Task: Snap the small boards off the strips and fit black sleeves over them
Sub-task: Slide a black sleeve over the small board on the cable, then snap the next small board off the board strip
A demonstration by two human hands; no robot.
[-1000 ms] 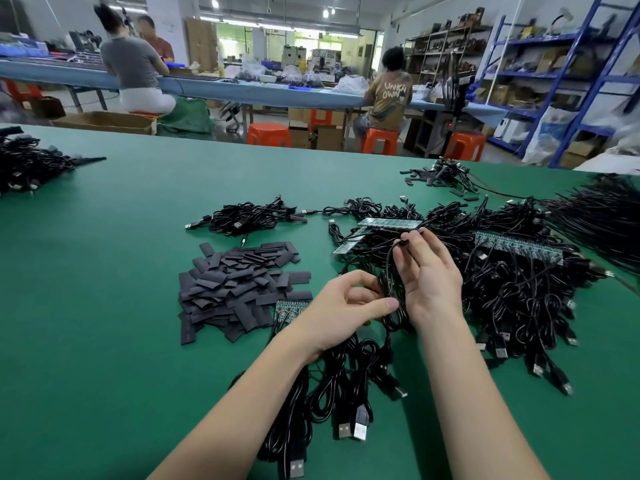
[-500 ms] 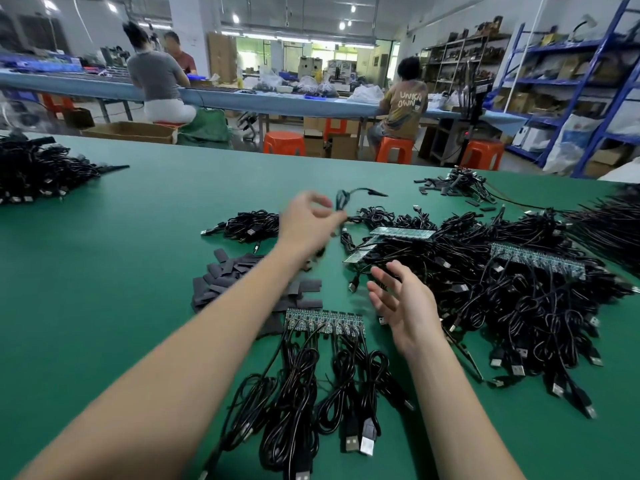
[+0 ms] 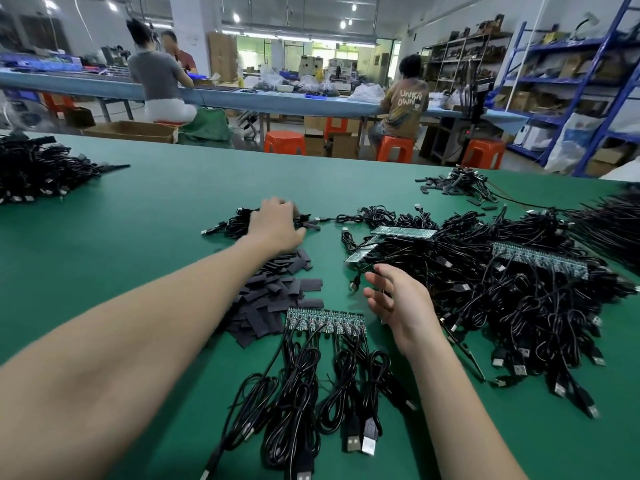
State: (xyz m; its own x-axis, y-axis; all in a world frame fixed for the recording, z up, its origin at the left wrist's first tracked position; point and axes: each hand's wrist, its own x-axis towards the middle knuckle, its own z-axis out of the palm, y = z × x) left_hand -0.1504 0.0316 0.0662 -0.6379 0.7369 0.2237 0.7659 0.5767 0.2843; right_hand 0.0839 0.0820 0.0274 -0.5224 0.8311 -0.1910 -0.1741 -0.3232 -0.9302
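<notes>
Both forearms are bare up to the lower edge of the picture, with no sleeve in sight. The left hand (image 3: 277,223) wears no glove, ring or watch that can be seen. The right hand (image 3: 401,303) is also uncovered, its wrist without any band, its fingernails short and plain.

Blue shelving (image 3: 568,81) rt; orange stools (image 3: 284,142); ceiling lights (image 3: 236,18) on.
</notes>
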